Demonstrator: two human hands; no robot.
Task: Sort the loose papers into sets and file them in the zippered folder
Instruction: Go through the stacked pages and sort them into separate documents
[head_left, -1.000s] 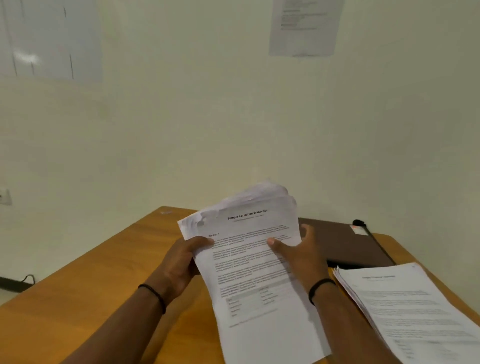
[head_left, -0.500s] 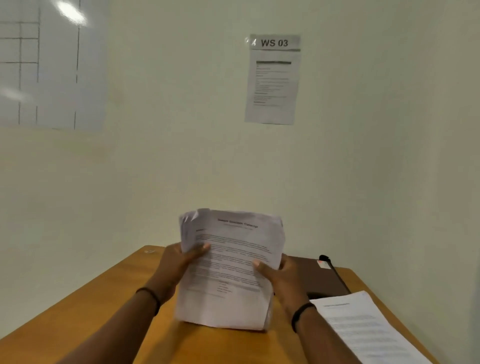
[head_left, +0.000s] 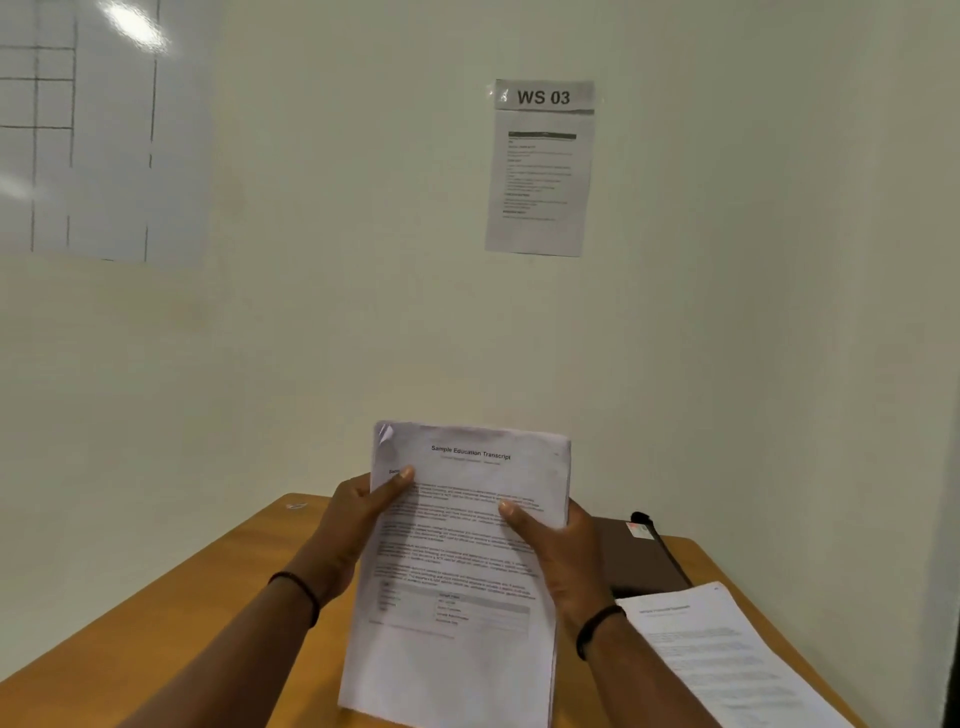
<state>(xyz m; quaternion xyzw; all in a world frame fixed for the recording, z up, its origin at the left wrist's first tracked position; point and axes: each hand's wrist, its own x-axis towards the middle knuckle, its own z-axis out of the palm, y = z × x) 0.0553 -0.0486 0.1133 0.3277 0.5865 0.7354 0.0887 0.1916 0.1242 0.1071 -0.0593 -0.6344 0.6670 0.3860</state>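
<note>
White printed sheets, a stack of papers (head_left: 457, 571) headed "Sample Education Transcript", stand upright over the wooden table (head_left: 171, 623), pinched by the left hand (head_left: 353, 525) and right hand (head_left: 561, 551), thumbs in front. Behind lies the brown zippered folder (head_left: 634, 561); another paper pile (head_left: 727, 660) sits right.

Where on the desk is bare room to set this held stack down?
Bare wood left of the left hand, out to the desk's left edge. The right side is crowded: brown folder at the back, sorted pile in front of it.
</note>
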